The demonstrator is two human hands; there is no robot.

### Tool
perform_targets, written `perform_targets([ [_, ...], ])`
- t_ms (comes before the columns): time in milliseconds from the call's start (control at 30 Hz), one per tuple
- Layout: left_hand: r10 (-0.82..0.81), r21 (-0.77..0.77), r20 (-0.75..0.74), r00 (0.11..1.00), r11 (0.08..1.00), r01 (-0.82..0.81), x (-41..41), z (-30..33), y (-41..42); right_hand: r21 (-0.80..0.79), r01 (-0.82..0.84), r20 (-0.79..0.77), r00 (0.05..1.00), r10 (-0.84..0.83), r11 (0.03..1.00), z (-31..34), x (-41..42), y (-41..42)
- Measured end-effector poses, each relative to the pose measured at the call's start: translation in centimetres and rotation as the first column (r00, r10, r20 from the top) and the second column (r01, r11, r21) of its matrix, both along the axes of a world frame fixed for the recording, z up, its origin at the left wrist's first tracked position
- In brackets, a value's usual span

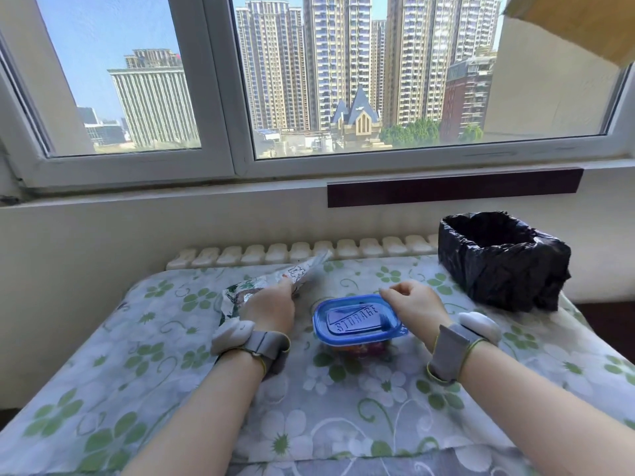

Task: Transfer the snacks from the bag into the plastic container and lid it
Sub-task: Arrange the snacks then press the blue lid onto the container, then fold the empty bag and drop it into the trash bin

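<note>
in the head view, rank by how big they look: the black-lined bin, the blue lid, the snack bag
1. black-lined bin, clearly largest though farthest back.
2. blue lid and snack bag: too close to rank, since the left hand hides part of the bag.

We have one wide-angle view, worn on the head, looking forward and down over a table (144,383) close below us; the window (343,80) fills twelve o'clock, both forearms entering from five and seven o'clock.
</note>
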State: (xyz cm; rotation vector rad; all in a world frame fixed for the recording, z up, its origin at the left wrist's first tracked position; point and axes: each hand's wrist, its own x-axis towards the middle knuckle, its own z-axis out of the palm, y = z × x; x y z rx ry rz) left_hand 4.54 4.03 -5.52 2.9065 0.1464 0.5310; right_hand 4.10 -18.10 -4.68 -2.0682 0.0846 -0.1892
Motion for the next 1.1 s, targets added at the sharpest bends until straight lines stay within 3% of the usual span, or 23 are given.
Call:
perform_targets([
  [167,-0.076,-0.135,0.328,0.941,0.983,0.126,-2.7,3.6,-1.0,-0.09,-0.015,0.171,0.985,0.03,0.996,1.7,-0.9,1.0],
  [233,-0.096,-0.163,0.451,0.887,0.969,0.187,-3.5,5.0,-1.3,-0.035,-0.054,0.223,0.973,0.06,0.998,2.2,-1.3,1.5],
  [367,-0.081,-0.32,0.54,0.838,0.901,0.293,-4.7,7.7,-1.3,0.12,-0.11,0.227,0.971,0.08,0.987,3.0,-1.5,1.7],
  [500,-0.117,-0.479,0.596,0.795,0.743,0.468,-5.6,9.6,-0.8,0.293,-0.178,0.199,0.972,0.122,0.939,4.2,-1.3,1.2],
  [700,-0.154,-0.602,0.546,0.824,0.612,0.513,-6.0,11.0,-1.1,0.324,-0.329,0.289,0.927,0.239,0.887,6.2,-1.7,0.7],
  [867,-0.174,-0.744,0.454,0.874,0.467,0.479,-5.9,11.5,-0.8,0.476,-0.291,0.297,0.942,0.16,0.83,7.5,-1.8,-0.1],
  [1000,-0.222,-0.812,0.266,0.938,0.473,0.342,-5.3,9.9,-0.3,0.573,-0.308,0.242,0.949,0.202,0.76,7.7,-2.2,-0.9],
  [1100,-0.208,-0.831,0.215,0.954,0.475,0.291,-5.3,9.0,-0.3,0.619,-0.285,0.176,0.959,0.224,0.732,7.5,-2.4,-1.2],
])
